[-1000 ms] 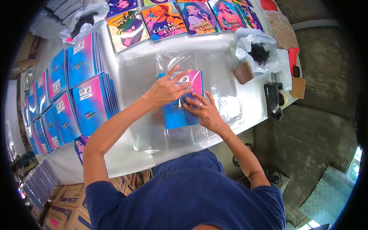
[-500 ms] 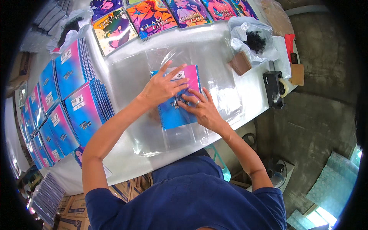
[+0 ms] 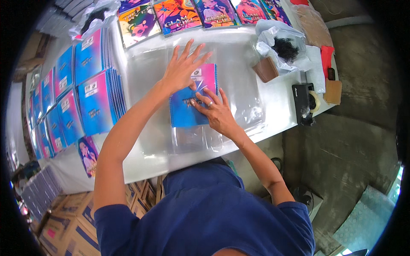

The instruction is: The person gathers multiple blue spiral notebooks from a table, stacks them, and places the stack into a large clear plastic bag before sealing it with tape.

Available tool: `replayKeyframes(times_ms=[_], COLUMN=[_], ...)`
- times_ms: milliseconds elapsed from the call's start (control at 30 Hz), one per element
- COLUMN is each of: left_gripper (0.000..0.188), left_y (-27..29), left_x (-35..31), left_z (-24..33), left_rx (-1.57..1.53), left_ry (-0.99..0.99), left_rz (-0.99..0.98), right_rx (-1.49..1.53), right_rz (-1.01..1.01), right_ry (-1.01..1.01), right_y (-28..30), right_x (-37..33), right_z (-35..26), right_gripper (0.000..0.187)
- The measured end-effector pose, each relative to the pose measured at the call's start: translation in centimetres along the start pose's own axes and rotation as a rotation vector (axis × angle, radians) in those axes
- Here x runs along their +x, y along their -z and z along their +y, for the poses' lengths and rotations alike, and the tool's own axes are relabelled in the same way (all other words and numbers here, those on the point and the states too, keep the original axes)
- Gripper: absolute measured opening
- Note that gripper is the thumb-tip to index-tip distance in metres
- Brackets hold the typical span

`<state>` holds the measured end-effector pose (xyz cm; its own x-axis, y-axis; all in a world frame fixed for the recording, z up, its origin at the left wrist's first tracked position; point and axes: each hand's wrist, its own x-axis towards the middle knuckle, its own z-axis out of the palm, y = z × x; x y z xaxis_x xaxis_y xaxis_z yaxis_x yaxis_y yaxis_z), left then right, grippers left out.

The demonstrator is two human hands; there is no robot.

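A blue and pink spiral notebook [image 3: 184, 116] lies back side up in the middle of the table, on clear plastic sheets [image 3: 147, 89], and some of the film seems to cover it. My left hand [image 3: 183, 70] is open above its far left part, fingers spread and pointing away from me, with the thumb near the cover's middle. The fingers of my right hand [image 3: 217, 112] lie spread across the cover's right side, one with a ring on it. Both palms hide parts of the notebook.
Piles of like notebooks [image 3: 96, 104] fill the left side. Colourful notebooks [image 3: 177, 17] line the far edge. To the right are a white bag of black coils [image 3: 285, 49], a brown block-like object [image 3: 265, 69] and a black tape dispenser [image 3: 304, 104]. Cardboard boxes [image 3: 72, 222] stand below left.
My left hand has slid away from me over the notebook, its fingers now spread wider. My right hand stays on the cover. The whole view has shifted somewhat.
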<state>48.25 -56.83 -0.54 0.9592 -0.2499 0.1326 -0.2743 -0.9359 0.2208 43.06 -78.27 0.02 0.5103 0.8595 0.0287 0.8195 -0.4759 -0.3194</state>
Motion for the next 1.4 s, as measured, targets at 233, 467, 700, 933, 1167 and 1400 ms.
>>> replayKeyframes(times_ms=[233,467,700,933,1167,1400], left_gripper=[0.136,0.137,0.142,0.143,0.141,0.141], left_y=[0.3,1.3,0.3,0.8,0.7,-1.5], left_x=[0.8,1.6,2.6,2.3,1.9,1.4], left_z=[1.7,3.3,3.8,4.2,3.3,0.0], left_rx=[0.169,0.297,0.311,0.324,0.28,0.037], left_ry=[0.113,0.237,0.263,0.327,0.334,0.246], left_rz=[-0.147,-0.272,-0.248,-0.233,-0.243,-0.164], right_rx=[0.174,0.743,0.556,1.306,1.514,-0.434], right_rz=[-0.129,0.159,0.349,0.232,0.866,-0.078], right_ry=[0.284,-0.513,-1.205,-0.942,-0.669,-1.296], right_y=[-1.5,9.5,17.1,15.1,6.4,10.8], right_x=[-8.5,-23.7,-32.9,-35.0,-39.4,-43.6], right_z=[-3.2,13.9,33.9,35.7,32.0,35.0], right_gripper=[0.038,0.02,0.023,0.024,0.01,0.035])
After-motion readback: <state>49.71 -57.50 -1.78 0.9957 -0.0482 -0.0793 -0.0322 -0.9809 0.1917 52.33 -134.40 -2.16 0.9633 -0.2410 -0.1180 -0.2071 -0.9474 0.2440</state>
